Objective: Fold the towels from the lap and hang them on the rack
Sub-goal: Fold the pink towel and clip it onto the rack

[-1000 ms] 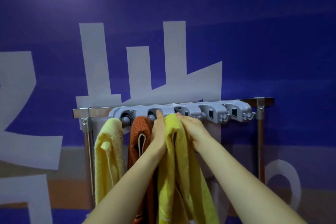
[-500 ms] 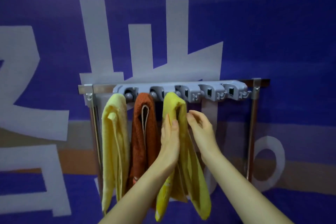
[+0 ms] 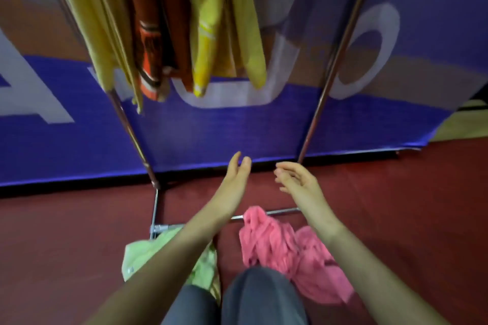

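Three towels (image 3: 169, 21) hang at 12 o'clock; the pink towel (image 3: 277, 243) and green towel (image 3: 142, 253) wait at 6. The left hand (image 3: 232, 185) and right hand (image 3: 298, 182) are relaxed, empty.

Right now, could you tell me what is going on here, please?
A person is hanging towels on a rack. A pale towel, an orange towel and a yellow towel already hang from it. The left hand and right hand are both empty, held low in front of the rack. A green towel and a pink towel lie crumpled by the knees, not yet folded.
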A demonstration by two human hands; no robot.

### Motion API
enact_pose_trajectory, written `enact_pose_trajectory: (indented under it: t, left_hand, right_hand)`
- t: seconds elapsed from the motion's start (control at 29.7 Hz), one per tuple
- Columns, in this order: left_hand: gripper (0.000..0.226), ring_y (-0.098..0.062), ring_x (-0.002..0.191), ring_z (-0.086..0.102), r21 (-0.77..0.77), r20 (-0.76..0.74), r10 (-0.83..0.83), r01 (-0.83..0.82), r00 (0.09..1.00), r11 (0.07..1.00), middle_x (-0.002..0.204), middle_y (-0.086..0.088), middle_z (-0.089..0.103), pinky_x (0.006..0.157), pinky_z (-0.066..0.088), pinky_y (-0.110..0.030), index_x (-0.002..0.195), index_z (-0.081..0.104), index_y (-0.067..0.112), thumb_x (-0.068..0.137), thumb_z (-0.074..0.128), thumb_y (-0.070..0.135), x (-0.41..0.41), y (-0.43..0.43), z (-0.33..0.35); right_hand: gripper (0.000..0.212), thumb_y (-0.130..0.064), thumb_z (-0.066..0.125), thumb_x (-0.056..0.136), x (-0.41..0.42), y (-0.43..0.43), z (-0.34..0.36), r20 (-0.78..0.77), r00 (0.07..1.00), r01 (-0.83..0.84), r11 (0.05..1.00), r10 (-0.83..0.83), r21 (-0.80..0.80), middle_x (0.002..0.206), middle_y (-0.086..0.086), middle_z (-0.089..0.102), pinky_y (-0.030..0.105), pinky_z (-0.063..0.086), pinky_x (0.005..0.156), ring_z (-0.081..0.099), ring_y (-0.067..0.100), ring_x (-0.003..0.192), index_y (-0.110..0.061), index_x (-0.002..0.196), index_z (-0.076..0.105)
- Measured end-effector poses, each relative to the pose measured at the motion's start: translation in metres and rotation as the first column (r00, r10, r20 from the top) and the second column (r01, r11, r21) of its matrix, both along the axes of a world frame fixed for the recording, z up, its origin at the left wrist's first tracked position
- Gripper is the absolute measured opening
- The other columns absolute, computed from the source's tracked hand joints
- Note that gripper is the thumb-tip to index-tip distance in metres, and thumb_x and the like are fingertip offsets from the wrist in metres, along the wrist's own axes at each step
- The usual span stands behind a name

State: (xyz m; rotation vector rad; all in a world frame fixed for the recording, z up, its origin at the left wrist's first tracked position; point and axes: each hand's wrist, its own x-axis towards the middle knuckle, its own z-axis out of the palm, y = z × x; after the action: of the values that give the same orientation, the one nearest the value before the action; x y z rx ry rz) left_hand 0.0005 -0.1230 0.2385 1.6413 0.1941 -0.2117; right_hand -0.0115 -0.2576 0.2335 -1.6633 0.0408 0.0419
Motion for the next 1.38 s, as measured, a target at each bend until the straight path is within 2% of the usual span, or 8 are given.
enact_pose_trajectory:
  t: [0.13, 0.3, 0.4, 0.64, 0.77, 1.15, 1.31, 1.38]
  left_hand:
    - [0.049, -0.021, 0.132, 0.035, 0.083, -0.138, -0.100, 0.112, 0.985, 0.990, 0.142, -0.011, 0.040, 0.112, 0.024, -0.031, 0.138, 0.028, 0.010, 0.096, 0.023, 0.035, -0.029, -0.010, -0.058]
    - [0.039, -0.021, 0.095, 0.051, 0.045, -0.281, -0.153, 0.172, 0.947, 0.984, 0.115, -0.016, 0.056, 0.080, 0.041, -0.026, 0.119, 0.042, 0.009, 0.097, 0.025, 0.036, -0.021, -0.005, -0.104]
    - [0.033, -0.014, 0.076, 0.052, 0.103, -0.350, -0.164, 0.211, 0.923, 0.972, 0.090, -0.003, 0.058, 0.060, 0.042, -0.019, 0.108, 0.045, 0.018, 0.096, 0.022, 0.039, -0.021, 0.001, -0.128]
    - [0.045, -0.020, 0.074, 0.055, 0.127, -0.435, -0.233, 0.315, 0.870, 0.940, 0.083, -0.005, 0.060, 0.064, 0.038, -0.026, 0.103, 0.053, 0.013, 0.095, 0.021, 0.043, -0.013, 0.014, -0.166]
    - [0.042, -0.018, 0.069, 0.055, 0.110, -0.433, -0.254, 0.330, 0.865, 0.938, 0.082, -0.005, 0.061, 0.063, 0.037, -0.025, 0.100, 0.053, 0.013, 0.096, 0.021, 0.039, -0.013, 0.013, -0.183]
    - [0.040, -0.018, 0.065, 0.054, 0.075, -0.498, -0.202, 0.274, 0.844, 0.959, 0.073, -0.002, 0.061, 0.062, 0.039, -0.026, 0.078, 0.055, 0.023, 0.095, 0.023, 0.039, -0.004, -0.003, -0.258]
    - [0.043, -0.018, 0.063, 0.054, 0.066, -0.502, -0.202, 0.271, 0.841, 0.960, 0.071, -0.003, 0.061, 0.061, 0.039, -0.026, 0.077, 0.056, 0.023, 0.095, 0.021, 0.039, 0.002, -0.008, -0.286]
    - [0.043, -0.017, 0.063, 0.054, 0.066, -0.512, -0.201, 0.272, 0.835, 0.960, 0.071, -0.003, 0.061, 0.061, 0.040, -0.026, 0.077, 0.056, 0.023, 0.095, 0.021, 0.039, 0.005, -0.008, -0.296]
  right_hand:
    - [0.015, 0.001, 0.052, 0.085, -0.020, -0.032, -0.074, -0.152, 0.988, 0.028, 0.999, -0.034, -0.042, 0.080, 0.002, 0.057, 0.010, 0.046, 0.066, 0.057, -0.005, 0.066, 0.001, 0.099, 0.058]
    - [0.017, 0.001, 0.052, 0.085, -0.021, -0.059, -0.142, -0.272, 0.951, 0.110, 0.981, -0.151, -0.160, 0.076, -0.001, 0.058, 0.008, 0.045, 0.060, 0.056, -0.011, 0.055, 0.006, 0.101, 0.058]
    - [0.016, -0.001, 0.052, 0.086, -0.028, -0.068, -0.183, -0.335, 0.919, 0.141, 0.966, -0.209, -0.218, 0.083, 0.006, 0.057, 0.007, 0.043, 0.056, 0.052, -0.012, 0.050, 0.007, 0.098, 0.060]
    - [0.010, 0.002, 0.054, 0.085, -0.062, -0.075, -0.235, -0.490, 0.854, 0.035, 0.958, -0.178, -0.286, 0.067, -0.008, 0.060, 0.003, 0.041, 0.055, 0.052, -0.015, 0.051, -0.003, 0.092, 0.059]
    - [0.010, 0.003, 0.054, 0.085, -0.079, -0.065, -0.253, -0.508, 0.859, -0.083, 0.961, -0.066, -0.265, 0.086, 0.007, 0.059, 0.001, 0.040, 0.065, 0.052, -0.016, 0.060, -0.002, 0.089, 0.062]
    - [0.015, 0.000, 0.055, 0.085, -0.044, -0.077, -0.340, -0.513, 0.833, 0.038, 0.947, -0.207, -0.320, 0.089, 0.008, 0.059, 0.001, 0.038, 0.062, 0.050, -0.019, 0.054, 0.008, 0.095, 0.063]
    - [0.014, -0.001, 0.056, 0.084, -0.020, -0.078, -0.374, -0.476, 0.863, -0.047, 0.911, -0.170, -0.410, 0.086, 0.015, 0.063, 0.008, 0.040, 0.069, 0.055, -0.009, 0.066, 0.007, 0.089, 0.066]
    - [0.016, -0.003, 0.059, 0.082, -0.005, -0.074, -0.387, -0.435, 0.884, -0.052, 0.887, -0.173, -0.458, 0.095, 0.019, 0.061, 0.024, 0.043, 0.085, 0.058, 0.017, 0.091, 0.005, 0.093, 0.067]
